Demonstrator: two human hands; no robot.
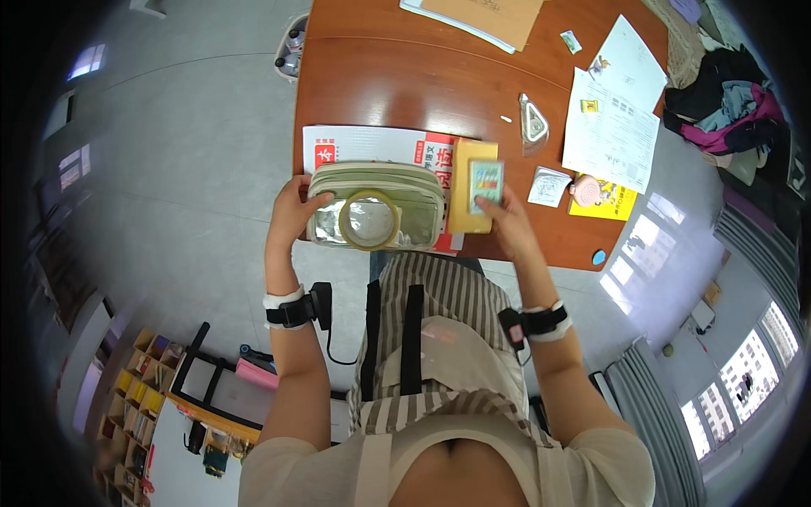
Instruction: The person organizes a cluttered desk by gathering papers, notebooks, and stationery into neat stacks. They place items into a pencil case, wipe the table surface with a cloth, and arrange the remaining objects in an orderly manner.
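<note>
My left hand [294, 206] grips the left end of a green zippered pouch with a clear front [418, 218], its thumb on the front face. A roll of tape [343, 220] lies on the pouch's front. Under the pouch are red and white printed books or papers [386, 139] at the table's near edge. To the right, my right hand [507, 222] holds a small green printed packet [486, 180], thumb on top, against a yellow notebook or envelope [466, 212]. Whether the fingers also grip the yellow item cannot be told.
On the wooden table [405, 76] lie a clear protractor [534, 127], a folded paper [549, 187], a pink round object [585, 191] on a yellow booklet [618, 203], printed sheets [608, 133] and a brown envelope [488, 19]. A bin with bottles [290, 54] stands left; clothes [728, 108] are piled right.
</note>
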